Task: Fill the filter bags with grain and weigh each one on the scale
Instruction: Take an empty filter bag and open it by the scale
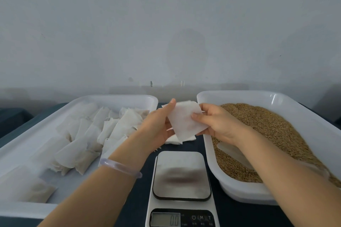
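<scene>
The empty bag [184, 122] is held in the air just beyond the scale [181, 180], whose display reads 0.0. The left hand [156, 127] grip is clamped on the bag's left edge, and the right hand [217, 123] grip is pinched on its right edge. Grain [273, 125] lies in the grain tray [238, 188] right of the scale. Filled bags [103, 127] lie in the bag tray [114, 97] left of it.

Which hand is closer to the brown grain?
The right hand. It is over the left edge of the grain, pinching the white bag. The left hand holds the bag's other side, farther left, by the other tray.
</scene>
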The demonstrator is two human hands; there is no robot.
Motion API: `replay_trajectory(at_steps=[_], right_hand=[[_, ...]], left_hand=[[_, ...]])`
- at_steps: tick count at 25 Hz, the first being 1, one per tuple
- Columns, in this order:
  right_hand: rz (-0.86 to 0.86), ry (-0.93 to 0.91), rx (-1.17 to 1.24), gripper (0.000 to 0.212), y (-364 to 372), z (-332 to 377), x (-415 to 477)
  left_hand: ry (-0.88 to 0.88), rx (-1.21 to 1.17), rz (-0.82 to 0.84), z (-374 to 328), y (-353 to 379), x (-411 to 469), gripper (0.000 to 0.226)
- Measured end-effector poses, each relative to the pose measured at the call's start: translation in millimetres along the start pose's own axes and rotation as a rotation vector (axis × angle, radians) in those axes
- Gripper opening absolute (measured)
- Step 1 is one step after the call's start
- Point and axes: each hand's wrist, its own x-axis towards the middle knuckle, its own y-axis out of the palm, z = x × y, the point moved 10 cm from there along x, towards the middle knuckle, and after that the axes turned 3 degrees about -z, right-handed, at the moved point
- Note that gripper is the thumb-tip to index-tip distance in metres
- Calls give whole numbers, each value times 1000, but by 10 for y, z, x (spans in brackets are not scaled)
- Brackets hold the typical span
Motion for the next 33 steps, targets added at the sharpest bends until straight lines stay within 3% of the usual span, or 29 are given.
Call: replay_trajectory(at_steps=[2, 5, 7, 10, 13, 16, 22, 33], right_hand=[[-29, -7, -20, 15, -29, 13, -8], [-251, -195, -222, 21, -272, 242, -66], [-321, -365, -331, 20, -309, 442, -159], [-305, -506, -368, 28, -208, 585, -298], [-233, -586, -298, 14, -147, 677, -374], [-102, -563, -253, 18, -67, 664, -387], [-13, -401, -545, 8, 100, 379, -274], [93, -346, -433, 14, 140, 289, -226]], left_hand=[[148, 39, -32, -146, -42, 9, 21], [352, 529, -153, -336, -117, -50, 19], [386, 696, -151, -349, -75, -80, 15], [381, 762, -163, -329, -93, -67, 19], [361, 791, -182, -320, -146, -55, 21], [356, 824, -172, -314, -146, -50, 23], [350, 771, -52, -277, -18, -100, 26], [233, 704, 65, -188, 17, -149, 28]])
